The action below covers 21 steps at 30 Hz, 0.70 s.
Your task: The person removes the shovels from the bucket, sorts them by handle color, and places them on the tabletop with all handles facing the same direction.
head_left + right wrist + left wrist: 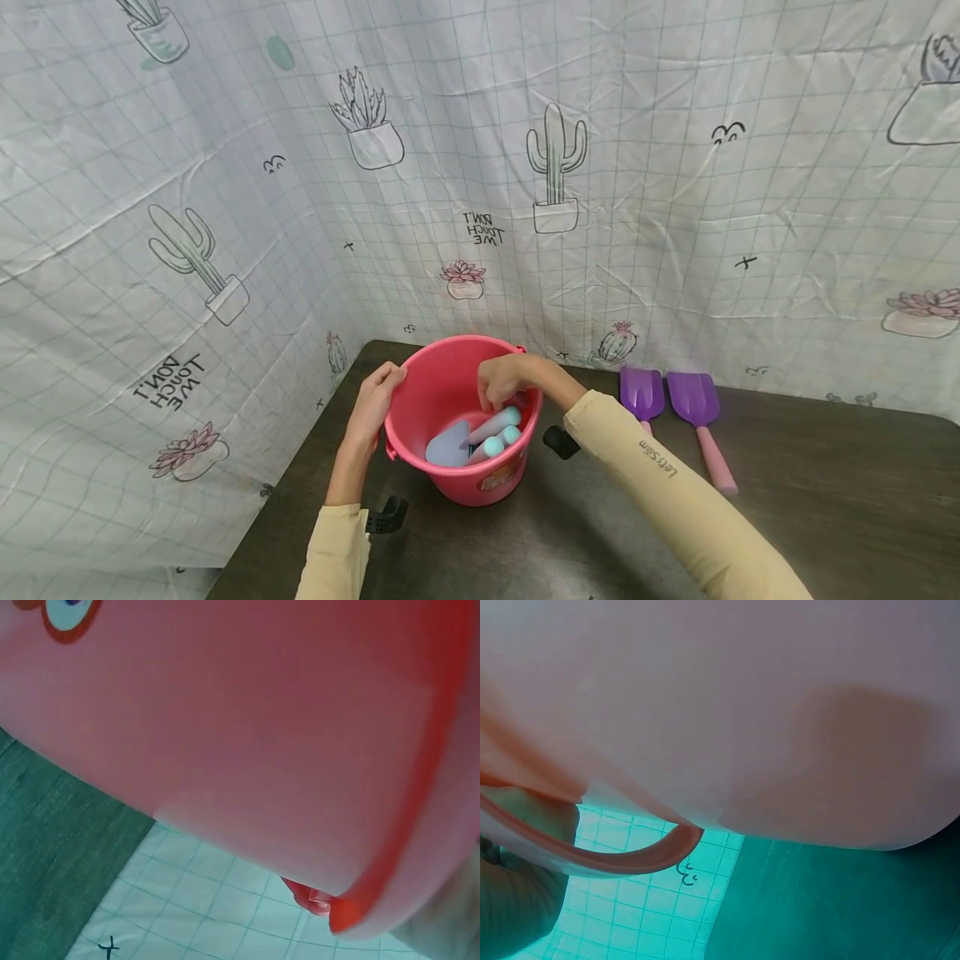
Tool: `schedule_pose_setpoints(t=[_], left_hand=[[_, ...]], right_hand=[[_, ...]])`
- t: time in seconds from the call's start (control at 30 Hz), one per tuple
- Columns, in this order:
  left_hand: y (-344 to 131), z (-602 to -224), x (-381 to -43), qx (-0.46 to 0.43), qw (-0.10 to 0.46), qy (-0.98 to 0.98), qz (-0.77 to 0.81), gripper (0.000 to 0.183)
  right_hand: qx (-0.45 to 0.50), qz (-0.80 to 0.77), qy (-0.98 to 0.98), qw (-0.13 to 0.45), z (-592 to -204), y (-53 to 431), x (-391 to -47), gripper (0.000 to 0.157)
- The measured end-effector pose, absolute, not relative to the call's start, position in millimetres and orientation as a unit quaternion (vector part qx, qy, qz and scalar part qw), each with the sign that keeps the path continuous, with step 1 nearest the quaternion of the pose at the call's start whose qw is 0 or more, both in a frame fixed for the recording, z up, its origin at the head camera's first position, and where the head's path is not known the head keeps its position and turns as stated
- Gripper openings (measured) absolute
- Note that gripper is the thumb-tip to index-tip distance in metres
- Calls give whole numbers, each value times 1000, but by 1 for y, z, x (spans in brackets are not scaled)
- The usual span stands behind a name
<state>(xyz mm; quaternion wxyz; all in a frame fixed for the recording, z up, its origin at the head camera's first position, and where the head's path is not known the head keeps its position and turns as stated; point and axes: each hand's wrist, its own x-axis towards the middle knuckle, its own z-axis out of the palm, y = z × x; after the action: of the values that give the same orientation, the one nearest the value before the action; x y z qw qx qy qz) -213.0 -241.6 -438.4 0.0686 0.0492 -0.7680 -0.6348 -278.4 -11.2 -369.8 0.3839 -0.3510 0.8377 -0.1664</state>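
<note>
A pink bucket (442, 392) stands on the dark table, its mouth tilted toward me in the head view. My left hand (380, 400) grips its left rim; in the left wrist view part of that hand (525, 900) shows behind the bucket's curved handle (630, 862). My right hand (501, 382) reaches inside over the right rim, fingers bent downward; whether they hold something is hidden. Just below it lie several light handles with mint ends (492, 447) and a grey-blue shovel blade (450, 446). The bucket's wall (247, 750) fills most of the right wrist view.
Two purple toy shovels with pink handles, one left (642, 393) and one right (694, 398), lie on the dark table (825, 483) to the right of the bucket. A white curtain (645, 208) with cactus drawings hangs behind and along the left side.
</note>
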Motion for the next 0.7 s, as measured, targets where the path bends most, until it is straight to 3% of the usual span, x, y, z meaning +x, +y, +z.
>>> schedule_pose_setpoints(t=[0.07, 0.3, 0.47, 0.6, 0.7], left_hand=[[-242, -439, -213, 49, 68, -766, -637, 26], [-240, -435, -212, 49, 66, -767, -636, 25], [-240, -436, -212, 51, 65, -765, -639, 26], [-241, -436, -211, 50, 65, -764, -640, 26], [-241, -436, -211, 51, 66, -765, -638, 25]], right_hand=[[-357, -172, 831, 390, -369, -10, -279, 8], [-376, -154, 822, 399, -367, -10, -280, 22], [-364, -154, 832, 388, -369, -10, -278, 17], [-362, -161, 834, 385, -372, -10, -276, 4], [-360, -174, 832, 385, -372, -10, -275, 12]])
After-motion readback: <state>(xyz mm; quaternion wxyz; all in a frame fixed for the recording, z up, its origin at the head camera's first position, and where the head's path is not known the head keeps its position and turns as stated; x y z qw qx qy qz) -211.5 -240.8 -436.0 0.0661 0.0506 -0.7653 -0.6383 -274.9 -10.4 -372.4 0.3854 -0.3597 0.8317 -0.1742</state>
